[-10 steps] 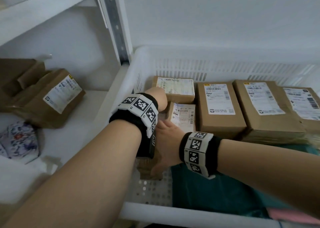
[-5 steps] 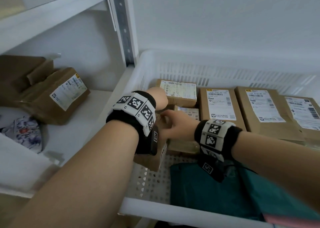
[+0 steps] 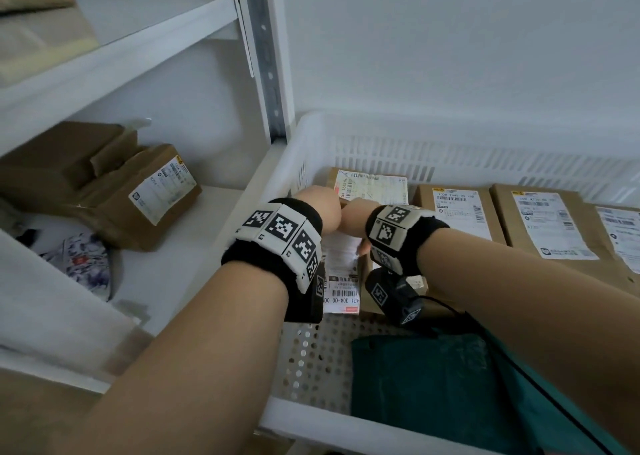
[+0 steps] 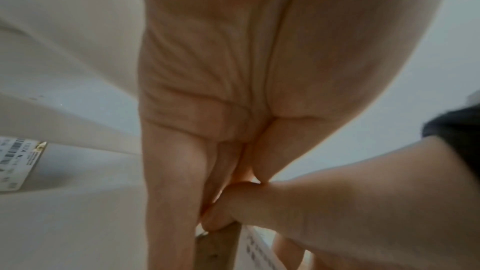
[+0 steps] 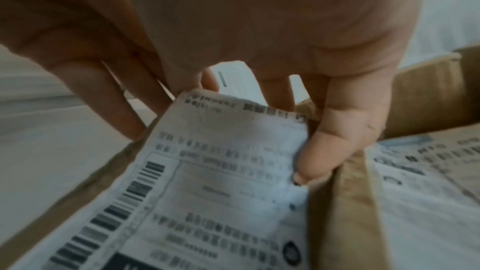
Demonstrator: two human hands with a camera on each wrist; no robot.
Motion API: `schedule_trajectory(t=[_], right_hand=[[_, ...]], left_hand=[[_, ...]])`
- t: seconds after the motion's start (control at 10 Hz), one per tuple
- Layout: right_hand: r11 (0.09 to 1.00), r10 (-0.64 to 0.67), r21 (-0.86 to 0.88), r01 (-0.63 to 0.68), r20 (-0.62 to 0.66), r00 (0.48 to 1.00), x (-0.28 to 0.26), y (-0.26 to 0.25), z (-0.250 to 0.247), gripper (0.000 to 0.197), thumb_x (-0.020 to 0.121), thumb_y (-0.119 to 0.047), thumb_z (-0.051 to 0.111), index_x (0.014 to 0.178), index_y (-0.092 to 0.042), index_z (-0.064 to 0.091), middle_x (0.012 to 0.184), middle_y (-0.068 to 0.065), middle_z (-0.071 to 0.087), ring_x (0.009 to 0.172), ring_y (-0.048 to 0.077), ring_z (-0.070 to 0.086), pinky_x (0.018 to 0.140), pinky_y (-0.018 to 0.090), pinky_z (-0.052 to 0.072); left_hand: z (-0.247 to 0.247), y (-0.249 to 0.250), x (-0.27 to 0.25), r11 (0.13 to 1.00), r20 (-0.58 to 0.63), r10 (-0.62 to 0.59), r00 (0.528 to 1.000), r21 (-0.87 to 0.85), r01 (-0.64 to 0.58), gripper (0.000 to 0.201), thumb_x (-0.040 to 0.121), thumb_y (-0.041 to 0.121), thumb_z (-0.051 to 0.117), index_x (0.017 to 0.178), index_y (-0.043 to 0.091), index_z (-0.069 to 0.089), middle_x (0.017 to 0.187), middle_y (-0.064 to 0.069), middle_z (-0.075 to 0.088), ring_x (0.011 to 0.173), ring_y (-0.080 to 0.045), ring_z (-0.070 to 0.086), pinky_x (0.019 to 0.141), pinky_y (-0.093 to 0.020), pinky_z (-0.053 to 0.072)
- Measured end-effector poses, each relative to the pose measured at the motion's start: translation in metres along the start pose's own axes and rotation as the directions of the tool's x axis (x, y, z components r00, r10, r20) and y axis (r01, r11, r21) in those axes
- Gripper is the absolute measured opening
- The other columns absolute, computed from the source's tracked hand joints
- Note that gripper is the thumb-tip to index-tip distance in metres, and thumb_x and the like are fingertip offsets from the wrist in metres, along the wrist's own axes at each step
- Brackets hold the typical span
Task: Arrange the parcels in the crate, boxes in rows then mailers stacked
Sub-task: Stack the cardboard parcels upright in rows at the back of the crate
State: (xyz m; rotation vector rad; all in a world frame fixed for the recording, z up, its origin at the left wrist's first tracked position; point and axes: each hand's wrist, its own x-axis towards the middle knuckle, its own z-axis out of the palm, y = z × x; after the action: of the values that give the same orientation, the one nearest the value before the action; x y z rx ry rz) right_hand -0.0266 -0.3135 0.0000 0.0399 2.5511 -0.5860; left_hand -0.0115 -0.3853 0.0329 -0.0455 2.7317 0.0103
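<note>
A small brown box with a white label [image 3: 341, 271] sits tilted in the left rear part of the white crate [image 3: 450, 164]. My right hand [image 3: 356, 210] grips its far edge. In the right wrist view the thumb [image 5: 335, 151] and fingers curl over the label's [image 5: 207, 182] top. My left hand [image 3: 322, 209] is beside it. Its fingers [image 4: 176, 171] run straight down along the box's left side [image 4: 221, 243]. Labelled boxes line the rear wall: a small one [image 3: 372, 184] and larger ones [image 3: 457, 209] [image 3: 543, 222]. A teal mailer [image 3: 433, 378] lies at the crate's front.
Another small box [image 5: 415, 192] lies right of the held one. Left of the crate, a white shelf [image 3: 194, 254] holds a brown labelled box [image 3: 145, 195] and a patterned mailer [image 3: 83, 264]. A metal shelf post [image 3: 266, 74] rises at the crate's rear left corner. Perforated crate floor [image 3: 311, 357] shows at front left.
The small box has moved from the crate's front left toward the rear row. Both hands went back with it, and the right hand shifted up onto its far edge.
</note>
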Motion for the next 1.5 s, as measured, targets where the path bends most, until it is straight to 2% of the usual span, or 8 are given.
schedule_trajectory(t=[0.1,0.2,0.4,0.6,0.7,0.8,1.1,1.5], right_hand=[[0.991,0.024,-0.126,-0.041,-0.132,0.991,0.013,-0.007,0.007,0.030,0.099,-0.020,0.039,0.108,0.000,0.059,0.126,0.011,0.061,0.115,0.024,0.059,0.088,0.025,0.045],[0.986,0.050,-0.149,-0.078,-0.185,0.981,0.028,-0.005,0.012,0.034,0.099,-0.028,0.039,0.109,-0.002,0.060,0.119,0.011,0.063,0.112,0.024,0.060,0.095,0.029,0.045],[0.990,-0.116,-0.091,0.112,-0.043,0.992,0.019,0.030,-0.004,0.031,0.090,-0.043,0.056,0.074,-0.017,0.053,0.073,0.000,0.061,0.073,0.017,0.063,0.057,0.020,0.047],[0.823,-0.138,-0.552,0.131,0.029,0.990,-0.007,0.067,0.029,0.096,0.072,-0.054,0.069,0.146,-0.015,0.023,0.144,0.014,0.033,0.134,0.035,0.030,0.110,0.045,0.033],[0.840,-0.116,-0.530,0.113,0.027,0.993,0.000,0.077,0.048,0.097,0.083,-0.041,0.063,0.151,-0.011,0.002,0.155,0.023,0.012,0.144,0.042,0.008,0.119,0.049,0.015],[0.840,-0.151,-0.525,0.139,0.020,0.988,0.001,0.082,0.052,0.092,0.089,-0.035,0.057,0.152,-0.012,-0.005,0.157,0.022,0.000,0.146,0.040,-0.002,0.120,0.048,0.006],[0.854,-0.224,-0.481,0.200,0.007,0.975,0.001,0.088,0.051,0.091,0.089,-0.027,0.061,0.152,-0.014,-0.003,0.157,0.023,0.003,0.146,0.038,0.001,0.121,0.045,0.008],[0.908,-0.317,-0.299,0.293,-0.034,0.948,-0.004,0.091,0.051,0.085,0.085,-0.029,0.063,0.151,-0.013,0.011,0.154,0.014,0.018,0.145,0.030,0.012,0.119,0.042,0.022]], left_hand=[[0.004,0.000,0.006,0.996,0.035,0.086,0.996,0.019,-0.086,0.035,0.098,0.000,0.034,0.127,-0.005,0.052,0.101,-0.017,0.061,0.104,-0.025,0.056,0.099,-0.031,0.043],[0.018,-0.002,0.013,0.988,0.055,0.096,0.994,0.112,-0.102,0.041,0.099,0.004,0.035,0.139,-0.002,0.038,0.136,-0.017,0.051,0.126,-0.028,0.051,0.103,-0.031,0.040],[0.035,0.000,0.020,0.996,0.192,-0.017,0.981,-0.082,0.033,0.054,0.101,0.017,0.034,0.149,0.001,0.015,0.150,-0.018,0.033,0.137,-0.030,0.038,0.110,-0.035,0.032],[0.051,-0.004,0.040,0.907,0.348,0.174,0.921,0.308,-0.287,0.064,0.064,0.051,0.080,0.119,0.023,0.062,0.104,0.001,0.062,0.092,-0.017,0.064,0.073,-0.029,0.053],[0.066,-0.002,0.040,0.929,0.228,0.166,0.959,0.290,-0.230,0.087,0.068,0.047,0.078,0.142,0.018,0.042,0.143,-0.011,0.042,0.127,-0.034,0.047,0.101,-0.046,0.045],[0.077,0.002,0.042,0.950,0.110,0.149,0.983,0.259,-0.173,0.077,0.089,0.025,0.059,0.152,0.014,0.015,0.158,-0.020,0.004,0.146,-0.036,0.010,0.118,-0.045,0.021],[0.087,0.006,0.045,0.953,0.096,0.150,0.984,0.249,-0.170,0.075,0.092,0.007,0.045,0.153,0.012,0.002,0.158,-0.024,-0.009,0.148,-0.035,-0.003,0.120,-0.044,0.015],[0.079,-0.001,0.042,0.972,0.093,0.090,0.992,0.210,-0.108,0.077,0.084,0.031,0.062,0.148,0.031,0.019,0.155,-0.015,0.010,0.133,-0.040,0.034,0.109,-0.048,0.038]])
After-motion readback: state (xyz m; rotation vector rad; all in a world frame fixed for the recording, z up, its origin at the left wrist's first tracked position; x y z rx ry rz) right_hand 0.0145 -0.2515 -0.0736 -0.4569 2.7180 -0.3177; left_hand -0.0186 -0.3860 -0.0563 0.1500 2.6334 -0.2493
